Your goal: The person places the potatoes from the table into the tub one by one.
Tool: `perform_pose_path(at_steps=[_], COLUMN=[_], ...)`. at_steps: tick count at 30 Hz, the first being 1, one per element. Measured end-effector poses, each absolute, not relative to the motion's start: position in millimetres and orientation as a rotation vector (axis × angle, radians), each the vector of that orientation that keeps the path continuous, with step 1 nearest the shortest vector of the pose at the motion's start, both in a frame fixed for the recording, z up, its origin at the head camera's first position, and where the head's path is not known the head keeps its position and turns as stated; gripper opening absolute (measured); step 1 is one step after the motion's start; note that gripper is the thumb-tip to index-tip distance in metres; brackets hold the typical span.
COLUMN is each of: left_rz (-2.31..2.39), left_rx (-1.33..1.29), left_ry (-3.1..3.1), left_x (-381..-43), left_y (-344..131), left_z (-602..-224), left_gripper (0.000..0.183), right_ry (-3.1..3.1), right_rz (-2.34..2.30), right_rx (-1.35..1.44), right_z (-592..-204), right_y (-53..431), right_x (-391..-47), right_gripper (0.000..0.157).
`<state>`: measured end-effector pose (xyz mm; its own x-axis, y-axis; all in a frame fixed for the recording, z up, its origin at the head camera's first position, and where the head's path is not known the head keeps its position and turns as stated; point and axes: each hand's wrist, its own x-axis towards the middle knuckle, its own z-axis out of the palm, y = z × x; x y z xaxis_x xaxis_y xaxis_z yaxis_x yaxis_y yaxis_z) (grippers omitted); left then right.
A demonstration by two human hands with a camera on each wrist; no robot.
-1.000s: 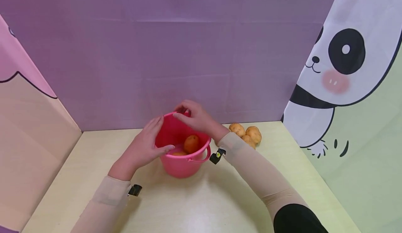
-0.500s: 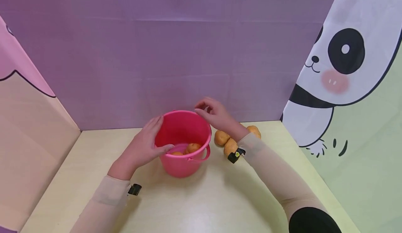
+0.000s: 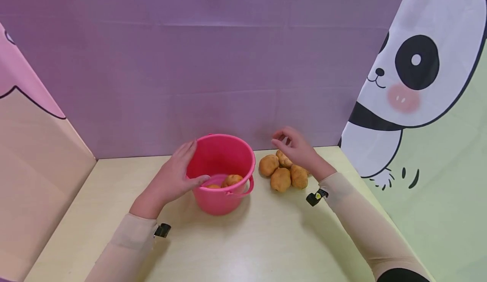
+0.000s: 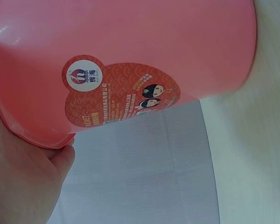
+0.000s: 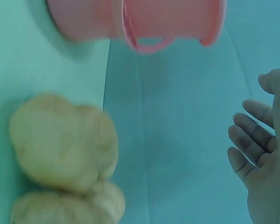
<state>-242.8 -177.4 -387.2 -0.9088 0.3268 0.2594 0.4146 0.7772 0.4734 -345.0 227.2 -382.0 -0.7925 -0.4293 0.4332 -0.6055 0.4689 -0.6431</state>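
A pink bucket [image 3: 222, 199] stands upright on the table, its label [image 4: 121, 93] showing in the left wrist view. My left hand [image 3: 171, 178] holds its rim on the left side, with the thumb along the near edge. Inside the bucket lie potatoes [image 3: 232, 179], partly hidden by the near wall. My right hand [image 3: 296, 146] hovers over the far side of a cluster of potatoes [image 3: 280, 179] to the bucket's right, fingers loosely bent and holding nothing. In the right wrist view, the potatoes [image 5: 60, 144] sit apart from that hand [image 5: 266, 154].
The pale wooden table [image 3: 228, 248] meets a purple backdrop [image 3: 224, 62] just behind the bucket. A panel with a printed panda [image 3: 411, 83] borders the right side, and a pink and beige panel [image 3: 38, 168] the left. The bucket's handle [image 3: 245, 189] hangs down its right side.
A potato has dropped from my right hand into the bucket. That hand has then moved right, away from the bucket to above the potato cluster. My left hand has stayed on the rim.
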Motion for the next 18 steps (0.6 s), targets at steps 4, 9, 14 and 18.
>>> perform_pose_path(at_steps=[4, 9, 14, 18], left_rz=[-0.804, -0.806, -0.797, -0.797], left_rx=[-0.583, -0.586, -0.595, -0.59], left_ry=[-2.811, -2.809, -2.806, -2.806], left_x=[-242.9, -243.2, -243.4, -243.9], left_y=[-176.5, -175.4, -174.7, -174.5], left_z=[-386.9, -387.0, -387.5, -387.5], left_gripper=[0.121, 0.121, 0.12, 0.12], right_ry=[-2.498, -2.482, -2.516, -2.556], right_rz=[1.202, 1.173, 1.152, 1.145], right_rx=[0.814, 0.755, 0.715, 0.684], right_z=[-388.2, -399.5, -415.6, -427.7], right_y=[248.7, 269.8, 284.0, 290.5], right_x=[-348.6, -351.2, -351.6, -349.1], right_gripper=[0.015, 0.013, 0.016, 0.023])
